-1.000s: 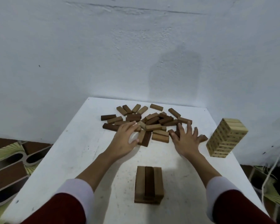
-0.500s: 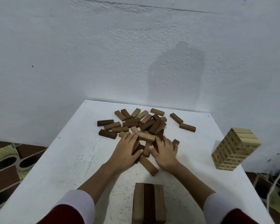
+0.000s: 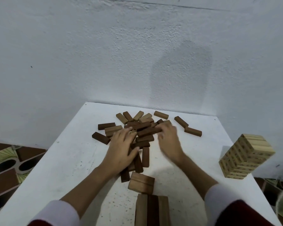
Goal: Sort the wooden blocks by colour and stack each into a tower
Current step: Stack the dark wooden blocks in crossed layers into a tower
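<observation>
Brown blocks (image 3: 142,132), dark and tan, heaped on white surface (image 3: 59,160); left hand (image 3: 121,150) flat atop; right hand (image 3: 168,141) blurred, grip unclear.

Two hands, two towers, one heap of loose blocks on one worktop (image 3: 59,160).

One pale tower (image 3: 245,156) stands at the right edge; one low brown stack (image 3: 152,209), three blocks across on top, sits nearest the camera. The loose blocks (image 3: 144,128) number roughly two dozen, dark and mid-brown mixed; an exact count fails because the left hand (image 3: 121,150) and right hand (image 3: 168,142) cover part of the heap.
</observation>
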